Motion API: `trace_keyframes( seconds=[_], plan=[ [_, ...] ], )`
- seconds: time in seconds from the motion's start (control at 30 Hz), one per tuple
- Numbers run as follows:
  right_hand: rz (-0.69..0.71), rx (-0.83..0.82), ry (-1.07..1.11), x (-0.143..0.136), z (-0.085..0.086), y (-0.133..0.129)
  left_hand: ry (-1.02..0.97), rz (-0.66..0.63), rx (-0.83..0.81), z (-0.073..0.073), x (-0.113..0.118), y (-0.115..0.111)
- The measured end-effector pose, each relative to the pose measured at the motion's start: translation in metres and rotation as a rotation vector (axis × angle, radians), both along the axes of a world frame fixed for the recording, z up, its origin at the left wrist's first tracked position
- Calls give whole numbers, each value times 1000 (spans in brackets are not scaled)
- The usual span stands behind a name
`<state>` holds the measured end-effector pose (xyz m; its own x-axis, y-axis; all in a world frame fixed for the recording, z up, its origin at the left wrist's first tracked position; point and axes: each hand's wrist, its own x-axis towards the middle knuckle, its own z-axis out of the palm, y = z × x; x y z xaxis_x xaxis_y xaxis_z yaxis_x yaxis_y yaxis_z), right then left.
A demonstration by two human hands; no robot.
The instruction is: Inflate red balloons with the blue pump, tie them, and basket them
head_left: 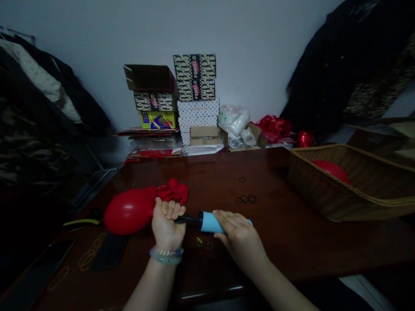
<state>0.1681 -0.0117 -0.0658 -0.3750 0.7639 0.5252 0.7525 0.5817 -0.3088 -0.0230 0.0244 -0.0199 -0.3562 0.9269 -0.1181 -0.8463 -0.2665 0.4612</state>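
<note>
My left hand (pixel 166 225) is closed around the neck of a partly inflated red balloon (pixel 129 211) and the black nozzle of a hand pump. My right hand (pixel 236 235) grips the light blue barrel of the pump (pixel 209 221), which lies level just above the dark wooden table (pixel 279 242). The balloon bulges to the left of my left fist. A small heap of limp red balloons (pixel 173 192) lies on the table just behind my left hand.
A wicker basket (pixel 324 190) at the right holds an inflated red balloon (pixel 331 169). Black rubber bands (pixel 246 198) lie mid-table, yellow ones (pixel 87 258) at the left by a dark phone (pixel 108 251). Stacked boxes (pixel 194 93) and bags line the wall.
</note>
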Motion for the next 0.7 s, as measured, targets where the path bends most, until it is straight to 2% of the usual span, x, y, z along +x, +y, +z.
trace_keyframes(
  seconds=[0.17, 0.33, 0.5, 0.7],
  plan=[
    [-7, -1, 14, -3, -5, -3, 28, -6, -18, -1, 11, -3],
    [32, 55, 38, -3, -8, 2, 26, 6, -29, 1, 5, -2],
    [60, 130, 63, -4, -12, 9, 3, 33, -18, 0, -13, 4],
    [39, 130, 51, 7, -16, 18, -20, 101, -19, 1, -47, 14]
  ],
)
